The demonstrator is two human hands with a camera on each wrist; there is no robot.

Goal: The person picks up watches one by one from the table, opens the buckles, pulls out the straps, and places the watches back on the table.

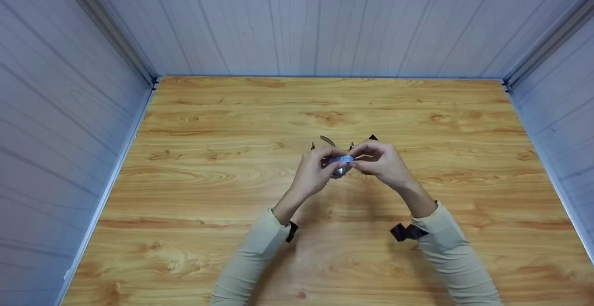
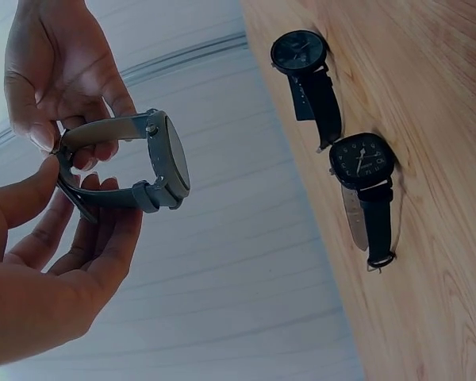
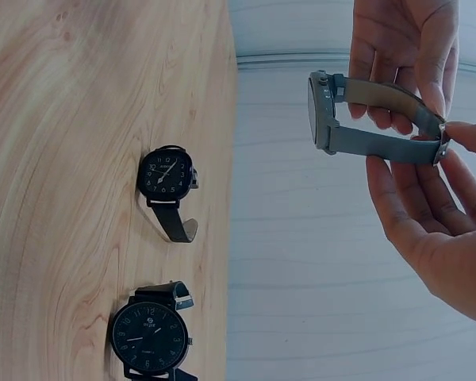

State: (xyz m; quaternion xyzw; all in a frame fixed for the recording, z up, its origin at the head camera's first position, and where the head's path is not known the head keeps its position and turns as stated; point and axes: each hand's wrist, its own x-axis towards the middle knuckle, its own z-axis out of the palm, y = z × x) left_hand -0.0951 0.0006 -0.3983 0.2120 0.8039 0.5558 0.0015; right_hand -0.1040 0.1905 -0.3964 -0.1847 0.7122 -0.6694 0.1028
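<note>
A wristwatch with a grey-blue strap (image 1: 342, 159) is held up between both hands, its strap bent into a loop. Its case (image 2: 165, 163) points away from the fingers in the left wrist view. My left hand (image 1: 312, 172) pinches the strap near the buckle, thumb and fingers curled. Opposite it, my right hand (image 1: 384, 163) grips the strap end at the metal buckle (image 3: 442, 143). The strap ends meet at this buckle; fingers partly cover the join, so whether it is fastened cannot be told.
Two black watches lie on the wooden table (image 1: 209, 176) beyond the hands: one with a rounded-square face (image 2: 363, 160), one with a round face (image 3: 149, 336). The hands mostly hide them in the head view. Pale panel walls (image 1: 297, 22) border the table on three sides.
</note>
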